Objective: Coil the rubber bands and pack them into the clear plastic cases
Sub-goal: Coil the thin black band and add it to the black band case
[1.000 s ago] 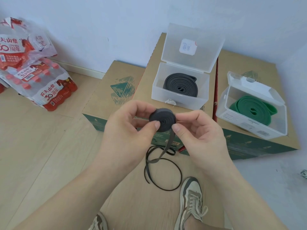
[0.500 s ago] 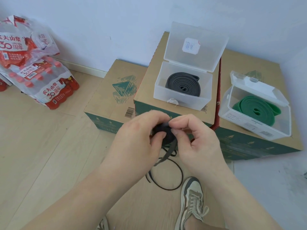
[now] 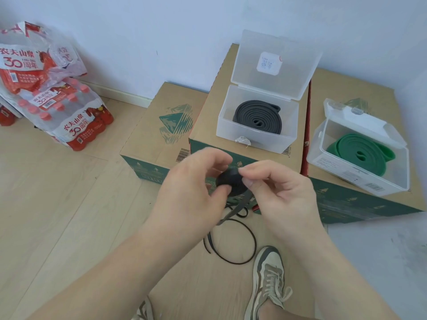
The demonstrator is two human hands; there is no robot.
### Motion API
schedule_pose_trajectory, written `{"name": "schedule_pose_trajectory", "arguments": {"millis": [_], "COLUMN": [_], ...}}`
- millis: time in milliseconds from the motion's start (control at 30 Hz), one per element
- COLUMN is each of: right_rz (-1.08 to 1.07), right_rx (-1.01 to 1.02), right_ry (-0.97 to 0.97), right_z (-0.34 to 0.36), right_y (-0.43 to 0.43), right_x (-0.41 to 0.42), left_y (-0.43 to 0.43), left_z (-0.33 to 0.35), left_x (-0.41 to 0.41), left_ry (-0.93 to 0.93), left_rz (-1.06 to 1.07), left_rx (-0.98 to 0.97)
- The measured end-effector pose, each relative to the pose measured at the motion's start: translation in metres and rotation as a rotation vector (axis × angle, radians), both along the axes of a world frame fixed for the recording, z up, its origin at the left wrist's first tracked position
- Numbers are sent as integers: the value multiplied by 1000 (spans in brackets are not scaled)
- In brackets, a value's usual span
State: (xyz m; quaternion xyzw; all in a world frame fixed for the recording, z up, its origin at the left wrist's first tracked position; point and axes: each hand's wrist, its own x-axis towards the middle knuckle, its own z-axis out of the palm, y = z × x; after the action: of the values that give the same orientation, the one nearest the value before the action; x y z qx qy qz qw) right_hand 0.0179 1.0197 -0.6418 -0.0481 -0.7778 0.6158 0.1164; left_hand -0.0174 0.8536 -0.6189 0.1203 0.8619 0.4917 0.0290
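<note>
Step in hand: winding the thin band point(image 3: 231, 185). You hold its coil point(image 3: 231, 181) in the air, in front of the near edge of the middle box point(image 3: 208, 121), nothing under it but the floor point(image 3: 57, 204).

Your left hand point(image 3: 191, 188): fingers curled over the coil's top and back, thumb pressed on its face. That reads as a clamp, so the wound turns cannot spring loose.

Your right hand point(image 3: 277, 192): thumb and forefinger pinched on the coil's upper right rim, other fingers loosely bent. It is likely set there to turn the roll and lay on the next wrap.

The tail point(image 3: 233, 210) drops from the coil's underside and ends in a loose loop on the floor, just beyond the right shoe point(image 3: 270, 278). Hanging free, it can feed in without kinking (a guess, not observed). A good length is not yet wound.

The black case point(image 3: 254, 140) sits near the front edge of the middle box, lid upright, a wide black band point(image 3: 256, 117) coiled flat inside. The green case point(image 3: 355, 179) sits at the front edge of the right box point(image 3: 381, 93), lid tipped back, green band point(image 3: 360, 151) inside. Both stand open and close to you, presumably so a finished coil drops straight in. No third case is in view, and which one takes this coil I cannot tell.
</note>
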Motion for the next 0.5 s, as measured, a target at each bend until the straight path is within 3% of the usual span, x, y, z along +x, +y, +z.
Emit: {"name": "schedule_pose_trajectory", "arguments": {"millis": [133, 267, 367, 433, 500], "right_rz": [67, -45, -48, -54, -55], "right_rx": [162, -168, -261, -244, -138], "right_ry": [60, -76, -95, -91, -63], "right_z": [-2, 4, 7, 7, 4], "right_y": [-4, -2, 0, -1, -1], "right_x": [2, -1, -2, -2, -1], "left_y": [1, 0, -1, 0, -1], "left_z": [-3, 0, 2, 3, 0], "left_x": [3, -2, -4, -2, 0], "left_ry": [168, -48, -129, -134, -49], "left_rz": [-105, 67, 69, 34, 10], "left_rx": [-92, 178, 324, 312, 172]}}
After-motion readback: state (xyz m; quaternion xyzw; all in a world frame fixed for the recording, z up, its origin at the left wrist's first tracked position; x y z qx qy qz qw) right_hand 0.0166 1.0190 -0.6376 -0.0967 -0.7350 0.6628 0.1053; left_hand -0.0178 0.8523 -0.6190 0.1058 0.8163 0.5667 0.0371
